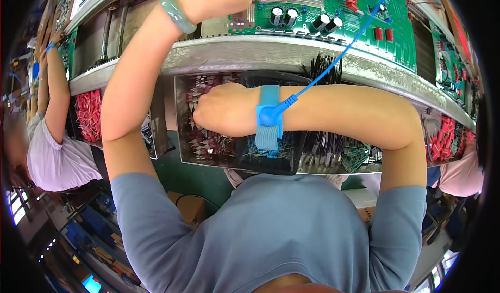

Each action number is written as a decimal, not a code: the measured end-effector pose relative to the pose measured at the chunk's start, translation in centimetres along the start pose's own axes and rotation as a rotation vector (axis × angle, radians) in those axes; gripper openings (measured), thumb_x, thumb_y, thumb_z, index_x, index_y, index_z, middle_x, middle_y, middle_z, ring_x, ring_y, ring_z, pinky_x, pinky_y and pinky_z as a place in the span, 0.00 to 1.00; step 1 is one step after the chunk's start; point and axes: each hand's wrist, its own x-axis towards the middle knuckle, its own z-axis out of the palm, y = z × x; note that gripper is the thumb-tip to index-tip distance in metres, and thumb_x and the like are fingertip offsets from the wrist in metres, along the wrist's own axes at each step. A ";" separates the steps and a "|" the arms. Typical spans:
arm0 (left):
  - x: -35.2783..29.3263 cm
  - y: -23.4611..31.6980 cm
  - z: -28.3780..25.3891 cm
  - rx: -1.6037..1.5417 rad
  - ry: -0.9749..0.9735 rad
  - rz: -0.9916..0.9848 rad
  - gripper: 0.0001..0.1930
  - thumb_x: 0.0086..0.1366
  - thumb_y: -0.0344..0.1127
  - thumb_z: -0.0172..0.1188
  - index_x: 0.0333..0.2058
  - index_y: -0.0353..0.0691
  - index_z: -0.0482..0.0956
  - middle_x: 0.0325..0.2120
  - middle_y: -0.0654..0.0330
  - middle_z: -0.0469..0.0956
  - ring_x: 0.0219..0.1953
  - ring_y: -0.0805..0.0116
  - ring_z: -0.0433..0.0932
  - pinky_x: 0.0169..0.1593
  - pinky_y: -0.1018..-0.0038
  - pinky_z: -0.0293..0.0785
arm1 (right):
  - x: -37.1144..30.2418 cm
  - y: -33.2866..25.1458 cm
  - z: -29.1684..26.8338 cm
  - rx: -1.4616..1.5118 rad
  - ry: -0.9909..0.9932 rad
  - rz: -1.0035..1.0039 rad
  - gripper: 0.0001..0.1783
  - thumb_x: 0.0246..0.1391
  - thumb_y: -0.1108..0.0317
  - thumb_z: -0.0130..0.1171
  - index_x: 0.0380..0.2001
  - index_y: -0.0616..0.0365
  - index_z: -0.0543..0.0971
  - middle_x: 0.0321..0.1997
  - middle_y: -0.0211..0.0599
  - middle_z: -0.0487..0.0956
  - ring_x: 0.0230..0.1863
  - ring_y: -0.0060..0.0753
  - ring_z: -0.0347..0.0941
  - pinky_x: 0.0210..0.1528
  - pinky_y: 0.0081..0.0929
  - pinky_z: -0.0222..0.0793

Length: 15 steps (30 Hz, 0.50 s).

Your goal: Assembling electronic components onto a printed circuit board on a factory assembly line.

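Note:
My left hand [224,0], with a pale green bangle on the wrist, reaches over the left end of a green circuit board [359,37]. Its fingers are closed at the board's edge; whatever they pinch is too small to make out. A row of black capacitors [306,20] stands on the board to the right of it. Below the metal rail, my right hand [221,109] is curled down into a tray section of dark red components [208,152]. Those fingertips are hidden under the hand. Around the right wrist sits a blue strap [269,117] with a cord.
A black bin of blue-leaded parts [281,155] and a bundle of black-leaded parts [323,152] share the tray [179,142]. The metal rail [219,58] runs across. A blue cord [346,48] crosses over the board. Another person [57,157] works at left beside red parts [88,114].

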 end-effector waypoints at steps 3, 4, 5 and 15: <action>0.2 -0.2 0.1 -0.032 0.008 0.049 0.04 0.48 0.27 0.55 0.21 0.34 0.77 0.21 0.47 0.76 0.30 0.48 0.78 0.38 0.59 0.74 | 0.0 0.2 0.0 0.032 0.010 -0.011 0.04 0.40 0.75 0.56 0.22 0.65 0.78 0.27 0.52 0.79 0.31 0.55 0.78 0.30 0.47 0.73; 0.2 -0.2 0.0 -0.033 0.004 0.046 0.04 0.48 0.27 0.55 0.21 0.34 0.77 0.21 0.47 0.76 0.30 0.48 0.78 0.38 0.59 0.74 | 0.0 0.2 -0.1 0.036 0.010 -0.013 0.04 0.40 0.75 0.56 0.22 0.65 0.78 0.27 0.52 0.79 0.31 0.55 0.78 0.30 0.47 0.73; 0.2 -0.1 0.0 -0.002 -0.005 0.024 0.03 0.49 0.28 0.56 0.21 0.34 0.77 0.21 0.47 0.76 0.30 0.48 0.78 0.37 0.59 0.74 | 0.0 0.1 -0.2 0.054 0.024 -0.004 0.05 0.40 0.75 0.56 0.23 0.65 0.78 0.27 0.53 0.79 0.31 0.56 0.77 0.29 0.47 0.73; -3.3 2.0 0.1 -0.162 0.282 -0.373 0.06 0.52 0.30 0.63 0.29 0.35 0.78 0.24 0.51 0.78 0.30 0.54 0.79 0.36 0.66 0.75 | -4.7 1.6 -5.3 0.249 0.541 0.021 0.11 0.53 0.73 0.57 0.41 0.61 0.78 0.33 0.45 0.79 0.35 0.38 0.76 0.38 0.31 0.71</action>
